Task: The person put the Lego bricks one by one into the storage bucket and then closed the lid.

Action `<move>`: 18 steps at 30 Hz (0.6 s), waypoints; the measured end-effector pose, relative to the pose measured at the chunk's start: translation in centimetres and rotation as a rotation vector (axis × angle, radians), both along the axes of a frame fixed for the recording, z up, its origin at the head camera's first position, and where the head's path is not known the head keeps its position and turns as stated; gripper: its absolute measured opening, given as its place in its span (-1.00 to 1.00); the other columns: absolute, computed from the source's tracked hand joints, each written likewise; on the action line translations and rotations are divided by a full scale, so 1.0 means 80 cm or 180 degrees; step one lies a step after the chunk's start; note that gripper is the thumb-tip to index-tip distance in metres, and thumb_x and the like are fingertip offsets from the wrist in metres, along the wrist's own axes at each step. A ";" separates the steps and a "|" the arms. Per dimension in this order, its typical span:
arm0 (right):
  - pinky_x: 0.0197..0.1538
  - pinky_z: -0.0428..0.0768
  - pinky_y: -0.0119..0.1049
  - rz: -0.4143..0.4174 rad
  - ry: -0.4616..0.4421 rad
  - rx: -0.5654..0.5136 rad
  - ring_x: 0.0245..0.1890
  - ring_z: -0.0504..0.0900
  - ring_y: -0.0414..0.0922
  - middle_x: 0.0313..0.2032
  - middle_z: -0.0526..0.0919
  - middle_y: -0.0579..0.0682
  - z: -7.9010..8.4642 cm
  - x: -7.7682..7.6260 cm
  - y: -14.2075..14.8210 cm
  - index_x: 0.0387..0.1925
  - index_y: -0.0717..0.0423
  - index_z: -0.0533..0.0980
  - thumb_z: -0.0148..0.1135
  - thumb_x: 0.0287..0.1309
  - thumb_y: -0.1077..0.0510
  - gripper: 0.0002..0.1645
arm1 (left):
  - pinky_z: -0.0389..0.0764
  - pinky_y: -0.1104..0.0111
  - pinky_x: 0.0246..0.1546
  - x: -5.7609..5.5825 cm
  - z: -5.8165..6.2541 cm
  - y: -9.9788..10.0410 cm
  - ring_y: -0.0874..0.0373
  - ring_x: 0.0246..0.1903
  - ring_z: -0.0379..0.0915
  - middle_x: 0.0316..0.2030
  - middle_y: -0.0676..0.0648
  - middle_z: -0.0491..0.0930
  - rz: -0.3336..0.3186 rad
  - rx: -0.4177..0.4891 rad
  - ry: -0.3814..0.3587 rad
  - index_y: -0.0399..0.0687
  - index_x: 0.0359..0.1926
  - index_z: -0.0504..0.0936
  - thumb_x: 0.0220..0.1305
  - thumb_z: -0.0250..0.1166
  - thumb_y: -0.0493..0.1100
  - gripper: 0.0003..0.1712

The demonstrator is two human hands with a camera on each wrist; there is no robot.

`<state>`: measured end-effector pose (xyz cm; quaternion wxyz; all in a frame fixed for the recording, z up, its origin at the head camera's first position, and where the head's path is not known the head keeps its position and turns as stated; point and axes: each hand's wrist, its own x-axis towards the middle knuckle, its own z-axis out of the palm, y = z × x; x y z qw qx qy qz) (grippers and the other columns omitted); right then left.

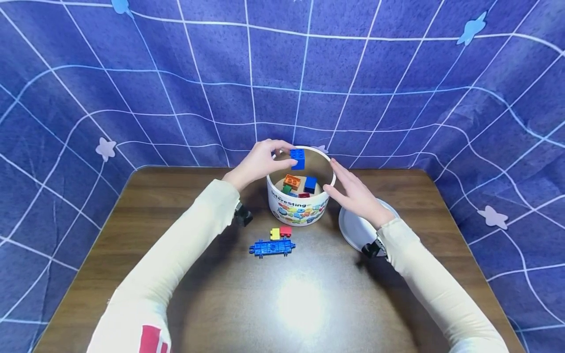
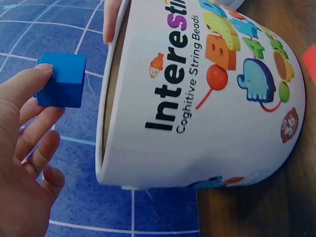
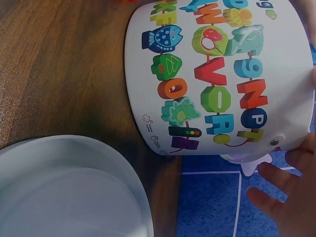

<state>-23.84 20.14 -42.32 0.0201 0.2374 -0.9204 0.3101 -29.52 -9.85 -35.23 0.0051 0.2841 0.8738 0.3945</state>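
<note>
My left hand (image 1: 263,161) pinches a blue toy brick (image 1: 297,159) between thumb and fingers, over the opening of a round white bucket (image 1: 295,221). In the left wrist view the brick (image 2: 64,81) is beside the bucket's rim, with the other fingers loosely bent below it. My right hand (image 1: 355,193) touches the bucket's right rim, fingers extended and thumb at the near edge. Inside the bucket lie an orange brick (image 1: 292,182), another blue brick (image 1: 310,185) and small green and red pieces.
In front of the bucket lie a yellow brick (image 1: 275,234), a red brick (image 1: 286,231) and a blue wheeled base (image 1: 272,247). A white round lid (image 1: 350,225) lies under my right wrist. A blue gridded cloth (image 1: 273,103) hangs behind the wooden table (image 1: 212,294).
</note>
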 end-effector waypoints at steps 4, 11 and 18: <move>0.60 0.07 0.15 0.0013 0.0003 0.0006 0.62 0.03 0.12 0.65 -0.02 0.07 0.001 0.000 0.001 0.67 0.07 -0.03 0.02 0.50 -0.35 0.01 | 0.52 0.17 -0.03 -0.003 -0.005 0.006 0.03 -0.03 0.45 0.04 -0.07 0.73 -0.0006 0.0017 -0.0060 -0.07 0.25 0.69 0.33 0.47 0.03 -0.47; 0.60 0.10 0.15 0.0045 0.0099 -0.0011 0.61 0.06 0.17 0.64 0.01 0.13 -0.001 -0.001 0.000 0.67 0.09 -0.01 0.02 0.51 -0.33 -0.01 | 0.54 0.08 0.17 0.000 -0.016 0.002 0.00 0.05 0.50 0.12 -0.13 0.72 -0.0069 0.0070 0.0052 -0.12 0.23 0.69 0.33 0.48 -0.03 -0.48; 0.61 0.08 0.11 0.0050 0.0092 -0.0004 0.62 0.03 0.11 0.65 0.00 0.13 -0.001 -0.001 0.001 0.67 0.09 -0.02 0.02 0.51 -0.32 -0.01 | 0.52 0.01 0.18 0.014 -0.021 -0.008 -0.01 0.03 0.51 0.10 -0.13 0.73 -0.0033 0.0193 0.0071 -0.09 0.20 0.71 0.32 0.49 -0.05 -0.52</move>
